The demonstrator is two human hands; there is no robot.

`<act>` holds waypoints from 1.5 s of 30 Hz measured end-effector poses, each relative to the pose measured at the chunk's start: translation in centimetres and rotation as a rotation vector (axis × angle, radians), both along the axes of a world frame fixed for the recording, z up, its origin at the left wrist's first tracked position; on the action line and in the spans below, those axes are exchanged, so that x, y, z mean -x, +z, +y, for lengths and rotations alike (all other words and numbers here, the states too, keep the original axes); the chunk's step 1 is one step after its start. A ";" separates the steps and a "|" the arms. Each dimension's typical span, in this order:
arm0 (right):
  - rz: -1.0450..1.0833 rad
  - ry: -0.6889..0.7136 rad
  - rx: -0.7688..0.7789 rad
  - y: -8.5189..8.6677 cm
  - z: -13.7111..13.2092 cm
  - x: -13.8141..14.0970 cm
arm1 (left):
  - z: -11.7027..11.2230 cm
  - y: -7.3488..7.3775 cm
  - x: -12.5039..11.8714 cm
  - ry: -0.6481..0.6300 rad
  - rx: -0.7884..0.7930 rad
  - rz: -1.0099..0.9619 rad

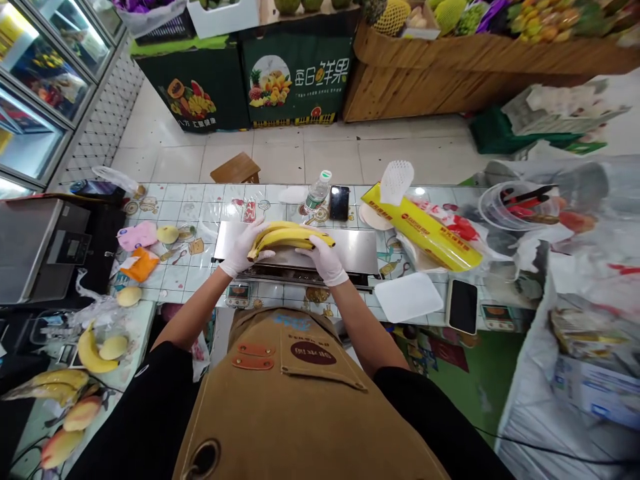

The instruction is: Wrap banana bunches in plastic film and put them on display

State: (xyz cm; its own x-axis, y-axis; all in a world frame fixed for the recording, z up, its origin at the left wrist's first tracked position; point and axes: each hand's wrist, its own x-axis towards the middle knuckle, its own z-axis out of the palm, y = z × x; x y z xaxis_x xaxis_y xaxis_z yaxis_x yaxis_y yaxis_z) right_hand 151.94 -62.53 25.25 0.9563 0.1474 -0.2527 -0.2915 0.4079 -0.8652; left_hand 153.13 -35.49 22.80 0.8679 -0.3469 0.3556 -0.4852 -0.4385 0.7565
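Note:
A bunch of yellow bananas is held crosswise between my two gloved hands. My left hand grips its stem end, and my right hand grips the tip end; both wear white gloves. Directly beneath is a flat metal machine with a shiny top plate and a dark slot along its near side. I cannot tell whether the bananas touch the plate. A white foam tray lies on the table, right of the machine.
Behind the machine stand a water bottle and a dark phone. A yellow roll of packaging and a second phone lie to the right. More bananas and mangoes sit at the lower left.

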 end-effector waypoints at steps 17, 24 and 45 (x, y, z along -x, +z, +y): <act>0.016 0.198 0.344 0.2 -4.4 1.0 | 0.3 2.1 0.5 -0.080 -0.010 0.122; -0.073 0.158 0.337 -1.1 -5.2 3.5 | 1.3 0.9 1.9 -0.075 0.040 0.187; -0.128 0.076 0.239 -1.5 -3.6 3.1 | 0.3 -4.1 -0.3 0.080 0.034 -0.009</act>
State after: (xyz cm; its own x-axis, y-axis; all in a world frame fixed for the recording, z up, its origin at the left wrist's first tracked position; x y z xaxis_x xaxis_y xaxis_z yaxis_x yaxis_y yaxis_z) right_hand 148.89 -66.11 23.71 0.9710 0.1708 -0.1670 -0.1958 0.1685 -0.9661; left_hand 153.47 -35.21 18.66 0.8888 -0.2643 0.3743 -0.4570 -0.4500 0.7673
